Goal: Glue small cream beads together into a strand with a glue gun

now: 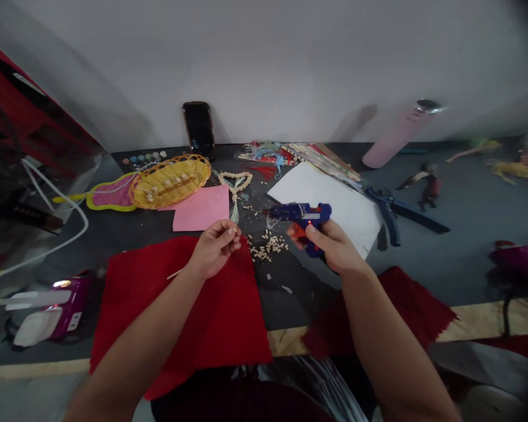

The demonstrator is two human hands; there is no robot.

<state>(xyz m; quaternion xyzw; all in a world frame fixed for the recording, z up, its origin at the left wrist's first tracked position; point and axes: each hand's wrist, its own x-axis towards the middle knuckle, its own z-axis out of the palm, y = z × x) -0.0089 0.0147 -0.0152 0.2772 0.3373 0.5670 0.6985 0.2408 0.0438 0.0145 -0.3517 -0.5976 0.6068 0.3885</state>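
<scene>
My right hand is wrapped round the handle of a blue hot glue gun, its nozzle pointing left and a small red light glowing on it. Above the red felt, my left hand is closed in a pinch; whatever its fingertips hold is too small to make out. A thin pale stick shows beside the left wrist. Between the two hands, small wooden pieces lie in a loose pile. Just beyond the left hand is a beaded loop with a pale tassel.
A yellow woven basket and pink sheets sit left of centre. A phone leans on the wall. White paper, blue-handled pliers and a pink bottle are right. A purple power strip stands left, with cables.
</scene>
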